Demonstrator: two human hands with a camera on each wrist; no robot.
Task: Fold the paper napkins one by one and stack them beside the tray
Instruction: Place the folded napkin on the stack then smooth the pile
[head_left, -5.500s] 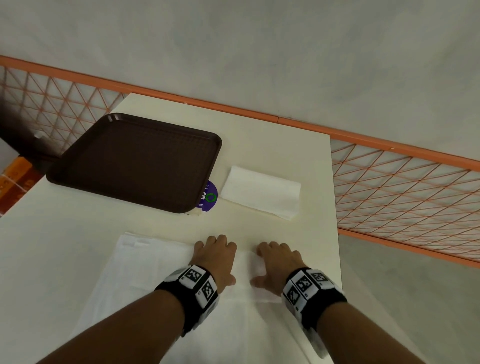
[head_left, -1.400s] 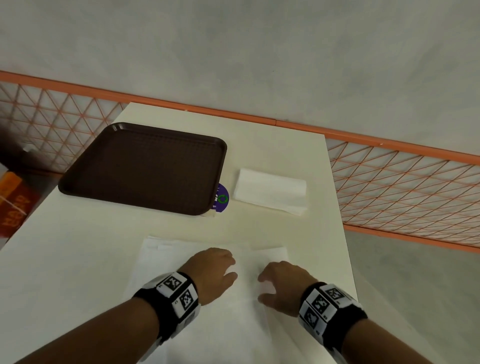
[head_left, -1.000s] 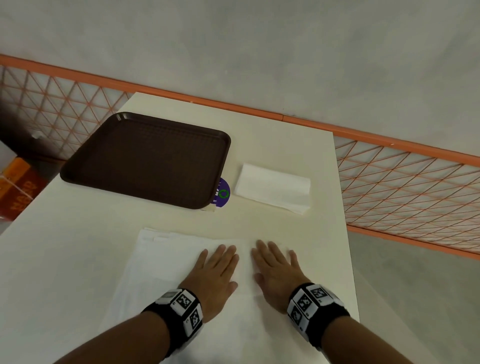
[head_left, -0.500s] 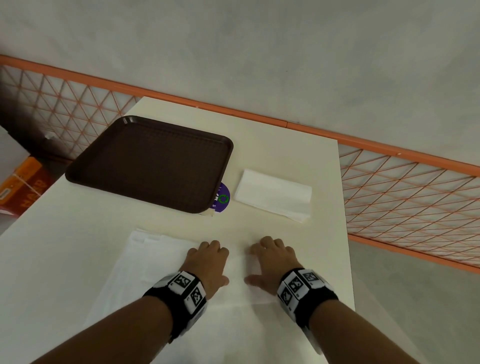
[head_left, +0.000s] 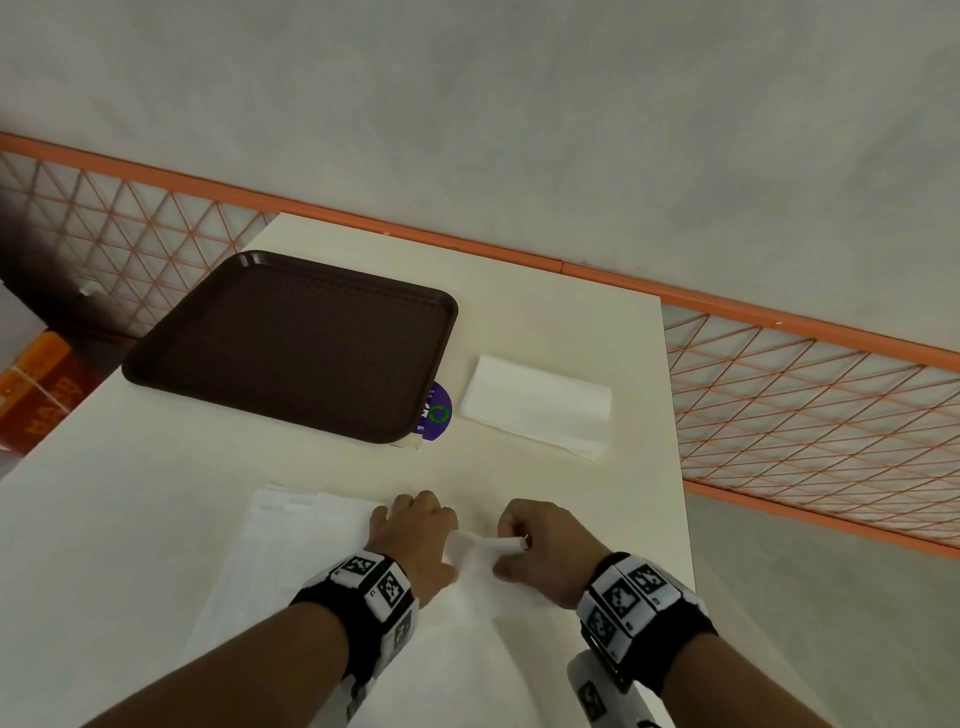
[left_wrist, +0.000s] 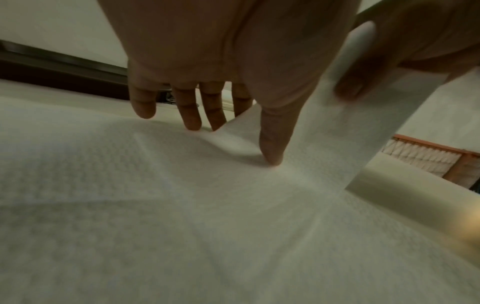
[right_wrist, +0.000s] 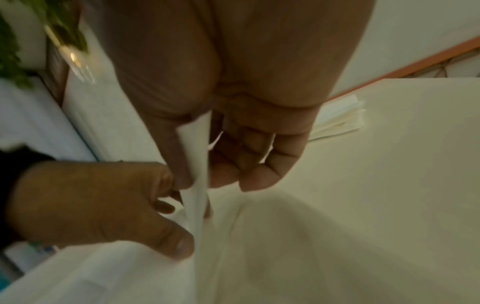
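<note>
Cream worktop (head_left: 545, 322), running from near edge to far wall. Brown tray (head_left: 291, 338) at far left, lying flat. Spread of unfolded paper napkins (head_left: 291, 561) at near centre, flat on the worktop. Stack of folded napkins (head_left: 537, 405) just right of the tray, apart from it, with a purple sticker (head_left: 436, 410) between, partly under the tray's corner. Left hand (head_left: 415, 540) pressing down on the spread, fingers (left_wrist: 192, 115) straight, fingertips on the paper. Right hand (head_left: 545, 551) just right of it, thumb and fingers pinching a lifted napkin edge (right_wrist: 197, 164) above the spread.
</note>
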